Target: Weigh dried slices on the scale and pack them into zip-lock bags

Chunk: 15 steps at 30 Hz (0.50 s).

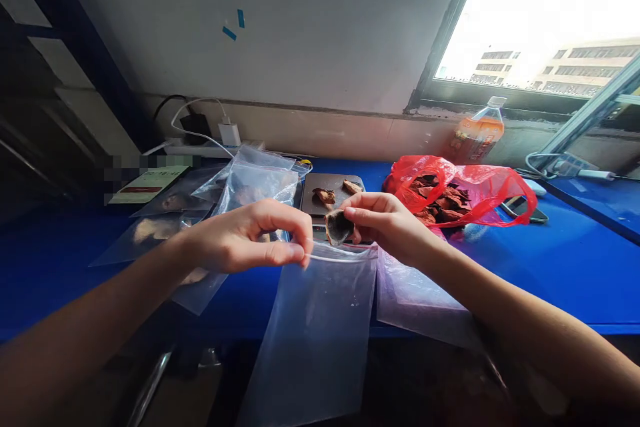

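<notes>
My left hand (pixel 265 237) pinches the top corner of a clear zip bag (pixel 325 320), which hangs down over the table's front edge. Between the thumb and fingers of my right hand (pixel 387 220) is a dried slice (pixel 340 227), dark on its face with a brown rim, held just above the bag's mouth. Behind it, a flat scale (pixel 313 187) carries two more brown dried pieces (pixel 325 196). To the right, a red plastic bag (pixel 500 197) lies open with many reddish-brown dried slices (pixel 445 203) inside.
Filled clear bags (pixel 155 230) overlap at the left, near a printed card (pixel 150 183). More clear bags (pixel 420 293) lie right of centre. A drink bottle (pixel 480 130), a phone (pixel 525 210) and a charger (pixel 229 133) with a white cable stand farther back on the blue table (pixel 575 280).
</notes>
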Each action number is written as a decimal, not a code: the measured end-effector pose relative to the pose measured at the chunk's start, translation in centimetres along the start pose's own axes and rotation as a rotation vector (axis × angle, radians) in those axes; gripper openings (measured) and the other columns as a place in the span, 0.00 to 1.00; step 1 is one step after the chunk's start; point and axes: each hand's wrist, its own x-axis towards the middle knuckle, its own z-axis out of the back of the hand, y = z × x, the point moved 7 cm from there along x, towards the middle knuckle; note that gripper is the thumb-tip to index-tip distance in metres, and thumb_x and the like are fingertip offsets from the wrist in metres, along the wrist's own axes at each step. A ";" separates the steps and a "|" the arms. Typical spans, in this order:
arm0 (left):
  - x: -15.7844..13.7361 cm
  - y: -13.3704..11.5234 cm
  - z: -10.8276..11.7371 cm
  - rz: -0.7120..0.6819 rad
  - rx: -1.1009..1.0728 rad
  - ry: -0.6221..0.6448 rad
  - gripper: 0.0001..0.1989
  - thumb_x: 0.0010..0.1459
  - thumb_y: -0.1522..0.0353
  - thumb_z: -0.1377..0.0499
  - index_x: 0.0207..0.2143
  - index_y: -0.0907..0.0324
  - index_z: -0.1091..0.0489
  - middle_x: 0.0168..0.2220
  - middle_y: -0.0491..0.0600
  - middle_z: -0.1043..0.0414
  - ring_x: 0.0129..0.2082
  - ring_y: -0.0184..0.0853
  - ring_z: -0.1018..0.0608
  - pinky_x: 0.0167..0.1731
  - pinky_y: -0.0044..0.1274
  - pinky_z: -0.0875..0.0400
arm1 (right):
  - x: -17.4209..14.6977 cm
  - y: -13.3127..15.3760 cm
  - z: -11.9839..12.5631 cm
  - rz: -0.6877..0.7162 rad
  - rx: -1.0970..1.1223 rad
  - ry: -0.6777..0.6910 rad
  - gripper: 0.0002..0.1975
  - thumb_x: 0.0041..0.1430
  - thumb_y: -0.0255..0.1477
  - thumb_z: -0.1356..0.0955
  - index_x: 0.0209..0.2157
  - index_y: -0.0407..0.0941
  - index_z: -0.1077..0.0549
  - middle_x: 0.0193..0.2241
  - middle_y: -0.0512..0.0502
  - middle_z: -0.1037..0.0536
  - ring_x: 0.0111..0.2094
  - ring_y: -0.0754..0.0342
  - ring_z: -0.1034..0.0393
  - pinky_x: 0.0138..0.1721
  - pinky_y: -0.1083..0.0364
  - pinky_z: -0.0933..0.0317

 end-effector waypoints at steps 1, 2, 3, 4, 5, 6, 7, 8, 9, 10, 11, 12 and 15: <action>0.0 -0.1 0.1 -0.002 -0.009 -0.023 0.07 0.58 0.72 0.46 0.29 0.60 0.29 0.29 0.47 0.25 0.29 0.30 0.26 0.31 0.21 0.34 | -0.1 0.3 0.0 0.035 -0.071 0.016 0.13 0.50 0.37 0.26 0.31 0.41 0.24 0.24 0.51 0.25 0.24 0.61 0.34 0.27 0.60 0.41; -0.1 -0.1 0.3 0.009 -0.021 -0.059 0.07 0.58 0.72 0.46 0.28 0.60 0.29 0.28 0.46 0.26 0.29 0.30 0.27 0.31 0.21 0.34 | -0.2 0.5 -0.1 0.073 -0.145 0.036 0.12 0.52 0.36 0.27 0.32 0.42 0.23 0.26 0.50 0.24 0.26 0.60 0.33 0.29 0.59 0.41; -0.2 0.1 0.5 0.034 -0.034 -0.102 0.07 0.58 0.72 0.46 0.28 0.60 0.29 0.28 0.46 0.26 0.29 0.30 0.27 0.30 0.21 0.34 | -0.3 0.8 -0.2 0.107 -0.214 0.056 0.12 0.53 0.37 0.28 0.33 0.42 0.23 0.28 0.49 0.23 0.28 0.59 0.32 0.30 0.59 0.41; -0.3 0.2 0.7 0.068 -0.046 -0.144 0.08 0.58 0.72 0.46 0.28 0.60 0.29 0.28 0.46 0.28 0.29 0.29 0.28 0.30 0.21 0.35 | -0.5 1.0 -0.4 0.130 -0.272 0.073 0.12 0.54 0.37 0.28 0.34 0.42 0.22 0.29 0.49 0.23 0.29 0.59 0.32 0.30 0.58 0.41; -0.4 0.4 0.9 0.105 -0.056 -0.175 0.07 0.58 0.71 0.46 0.28 0.60 0.29 0.27 0.46 0.29 0.28 0.29 0.29 0.29 0.21 0.36 | -0.6 1.1 -0.5 0.141 -0.316 0.085 0.12 0.55 0.37 0.29 0.35 0.42 0.22 0.29 0.49 0.23 0.29 0.58 0.32 0.30 0.58 0.42; -0.5 0.7 1.0 0.142 -0.063 -0.200 0.07 0.58 0.71 0.45 0.28 0.61 0.29 0.27 0.46 0.30 0.28 0.29 0.30 0.29 0.21 0.36 | -0.6 1.2 -0.6 0.144 -0.350 0.090 0.12 0.56 0.37 0.29 0.35 0.43 0.22 0.29 0.49 0.23 0.29 0.58 0.33 0.30 0.58 0.42; -0.6 0.8 1.1 0.169 -0.066 -0.215 0.08 0.58 0.70 0.45 0.28 0.61 0.29 0.27 0.46 0.30 0.28 0.29 0.31 0.29 0.21 0.37 | -0.7 1.2 -0.7 0.142 -0.377 0.093 0.12 0.56 0.38 0.30 0.35 0.43 0.22 0.29 0.49 0.23 0.28 0.58 0.33 0.29 0.57 0.43; -0.6 1.0 1.1 0.185 -0.064 -0.220 0.08 0.58 0.70 0.45 0.28 0.61 0.29 0.27 0.46 0.31 0.28 0.29 0.31 0.28 0.21 0.38 | -0.7 1.2 -0.8 0.139 -0.395 0.099 0.12 0.57 0.38 0.30 0.35 0.43 0.22 0.29 0.49 0.23 0.28 0.58 0.33 0.29 0.57 0.43; -0.6 1.1 1.1 0.186 -0.061 -0.216 0.08 0.58 0.70 0.45 0.27 0.61 0.29 0.27 0.45 0.32 0.27 0.28 0.32 0.27 0.21 0.38 | -0.7 1.3 -0.9 0.138 -0.405 0.107 0.12 0.57 0.38 0.30 0.35 0.43 0.22 0.29 0.49 0.23 0.29 0.57 0.33 0.30 0.57 0.43; -0.6 1.1 1.1 0.178 -0.059 -0.211 0.08 0.58 0.70 0.45 0.27 0.61 0.29 0.26 0.45 0.32 0.27 0.28 0.32 0.27 0.21 0.39 | -0.8 1.3 -1.0 0.139 -0.409 0.114 0.13 0.57 0.38 0.30 0.36 0.43 0.21 0.29 0.49 0.23 0.29 0.57 0.33 0.30 0.57 0.43; -0.5 1.2 1.1 0.164 -0.058 -0.207 0.08 0.58 0.70 0.45 0.27 0.61 0.29 0.26 0.45 0.33 0.26 0.27 0.32 0.26 0.20 0.40 | -0.8 1.4 -1.0 0.143 -0.412 0.121 0.13 0.57 0.39 0.30 0.36 0.44 0.21 0.30 0.49 0.23 0.30 0.57 0.33 0.31 0.57 0.42; -0.4 1.2 1.2 0.149 -0.058 -0.211 0.08 0.58 0.70 0.45 0.26 0.61 0.29 0.26 0.45 0.33 0.26 0.27 0.33 0.25 0.20 0.40 | -0.9 1.5 -1.1 0.150 -0.421 0.127 0.13 0.58 0.40 0.31 0.35 0.44 0.21 0.29 0.49 0.24 0.30 0.57 0.33 0.30 0.57 0.43; -0.3 1.3 1.4 0.117 -0.049 -0.220 0.08 0.57 0.71 0.45 0.26 0.61 0.29 0.25 0.45 0.32 0.25 0.26 0.33 0.24 0.19 0.40 | -1.1 1.9 -1.2 0.170 -0.475 0.135 0.17 0.60 0.43 0.33 0.32 0.44 0.21 0.25 0.50 0.27 0.27 0.58 0.36 0.28 0.57 0.45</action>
